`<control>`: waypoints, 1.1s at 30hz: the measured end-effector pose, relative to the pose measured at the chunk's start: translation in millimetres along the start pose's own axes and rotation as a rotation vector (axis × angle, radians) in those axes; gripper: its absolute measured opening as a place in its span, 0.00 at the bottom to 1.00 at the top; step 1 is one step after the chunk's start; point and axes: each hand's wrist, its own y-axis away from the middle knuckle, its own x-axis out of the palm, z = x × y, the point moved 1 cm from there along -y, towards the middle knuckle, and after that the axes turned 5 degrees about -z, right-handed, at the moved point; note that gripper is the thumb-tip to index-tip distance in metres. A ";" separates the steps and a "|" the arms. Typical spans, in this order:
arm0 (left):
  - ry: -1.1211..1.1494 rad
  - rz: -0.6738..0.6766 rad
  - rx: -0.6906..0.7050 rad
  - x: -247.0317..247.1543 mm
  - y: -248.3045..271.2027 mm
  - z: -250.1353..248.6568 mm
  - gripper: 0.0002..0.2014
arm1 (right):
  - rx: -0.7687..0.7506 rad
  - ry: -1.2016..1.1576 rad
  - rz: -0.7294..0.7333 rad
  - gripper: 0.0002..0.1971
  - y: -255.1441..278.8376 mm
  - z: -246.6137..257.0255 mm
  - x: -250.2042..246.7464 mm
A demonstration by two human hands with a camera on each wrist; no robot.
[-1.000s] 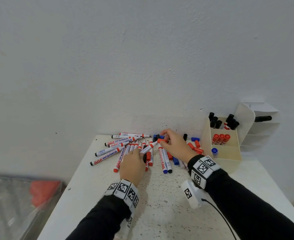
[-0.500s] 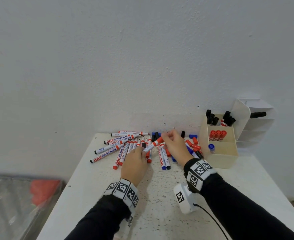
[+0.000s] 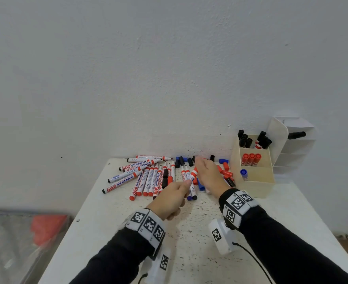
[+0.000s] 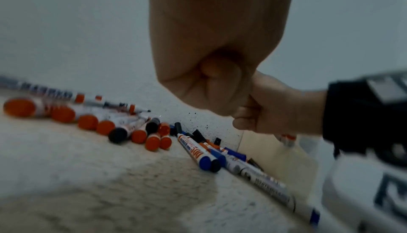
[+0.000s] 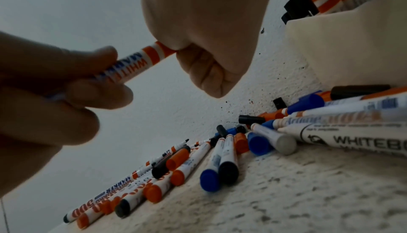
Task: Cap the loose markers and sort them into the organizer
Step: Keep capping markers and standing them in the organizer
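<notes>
Both hands have lifted a red marker [image 5: 136, 62] off the pile [image 3: 154, 179] since a second ago — capping looks underway or just done. It's held above the table [image 3: 189, 232], left of the organizer [image 3: 253, 181]. Left hand [image 3: 169, 199]: fingers [image 5: 94, 73] curled round the barrel. Right hand [image 3: 210, 175]: fingers [image 5: 198, 66] clenched over the red-banded end — whether a cap is inside that grip, I can't tell. Next, judging by colour: the organizer's red compartment.

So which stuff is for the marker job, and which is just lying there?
For the job:
red marker, gripped by left hand and right hand
loose markers
loose caps
organizer

Just there:
white shelf unit
red thing on the floor
</notes>
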 end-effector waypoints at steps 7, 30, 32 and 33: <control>0.040 0.008 -0.009 9.2 -11.2 -10.6 0.24 | -0.095 -0.026 -0.042 0.16 0.6 5.5 -15.3; -0.534 -0.284 -0.154 27.9 -62.0 4.9 0.26 | -0.128 0.491 -0.377 0.11 -22.0 -4.6 -152.1; -0.522 -0.303 -0.162 27.8 -61.3 3.6 0.28 | -0.073 0.490 -0.373 0.10 -20.2 -11.4 -149.7; -0.514 -0.308 -0.164 27.7 -60.5 2.8 0.29 | -0.053 0.483 -0.382 0.10 -19.4 -12.9 -149.7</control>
